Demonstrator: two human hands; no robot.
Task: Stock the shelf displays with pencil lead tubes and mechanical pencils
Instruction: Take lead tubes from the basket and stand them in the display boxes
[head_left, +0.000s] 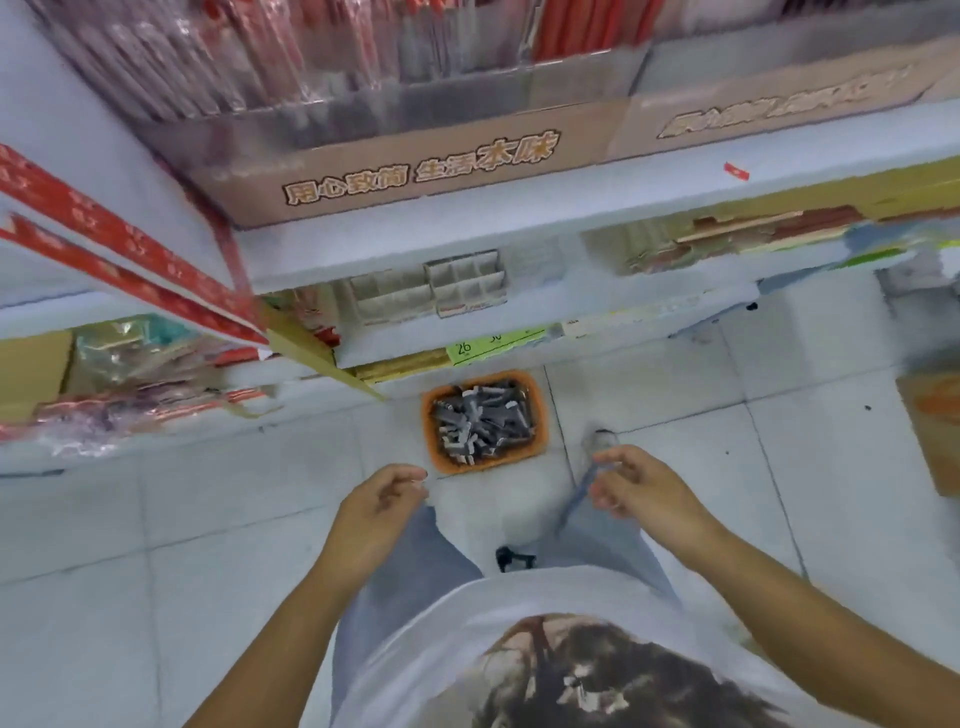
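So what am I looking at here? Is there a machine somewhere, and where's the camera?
No machine: this is a person, filmed by one wide camera worn on their head, looking down. That is why you see their own shirt and legs. The left hand and right hand hang in front, fingers loosely curled, seemingly holding nothing. On the tiled floor sits an orange basket heaped with small grey tubes. Behind it are shop shelves; one carries small cardboard display boxes that look empty.

Basket (430, 415) of tubes (483, 421) on floor (208, 519) before shelves (467, 234)
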